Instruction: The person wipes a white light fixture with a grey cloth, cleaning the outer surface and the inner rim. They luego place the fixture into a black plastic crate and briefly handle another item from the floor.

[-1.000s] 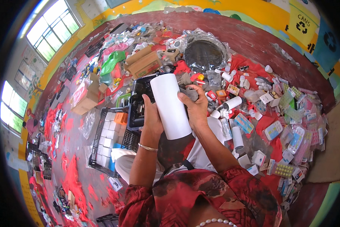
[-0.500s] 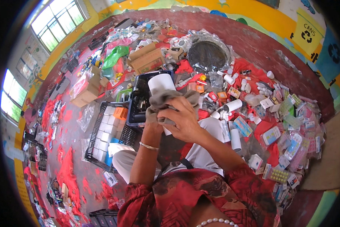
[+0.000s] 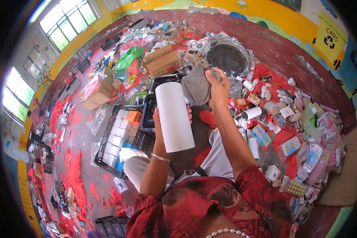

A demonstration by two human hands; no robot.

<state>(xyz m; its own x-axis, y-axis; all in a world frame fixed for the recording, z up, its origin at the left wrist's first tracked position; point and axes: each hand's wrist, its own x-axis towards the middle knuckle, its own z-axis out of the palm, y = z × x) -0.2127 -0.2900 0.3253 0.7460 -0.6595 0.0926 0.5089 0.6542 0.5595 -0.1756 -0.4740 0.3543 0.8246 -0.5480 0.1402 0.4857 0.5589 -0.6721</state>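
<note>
Left hand (image 3: 158,129) holds white cylinder (image 3: 174,119), right hand (image 3: 219,88) cloth (image 3: 196,86)

left hand (image 3: 158,129) around white cylinder (image 3: 174,119); right hand (image 3: 219,88) pinching grey cloth (image 3: 196,86).

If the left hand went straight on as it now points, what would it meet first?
Probably the dark rectangular plastic crate, lying beyond the left hand and the white cylinder it holds; depth is unclear, so the hand might pass above.
</note>
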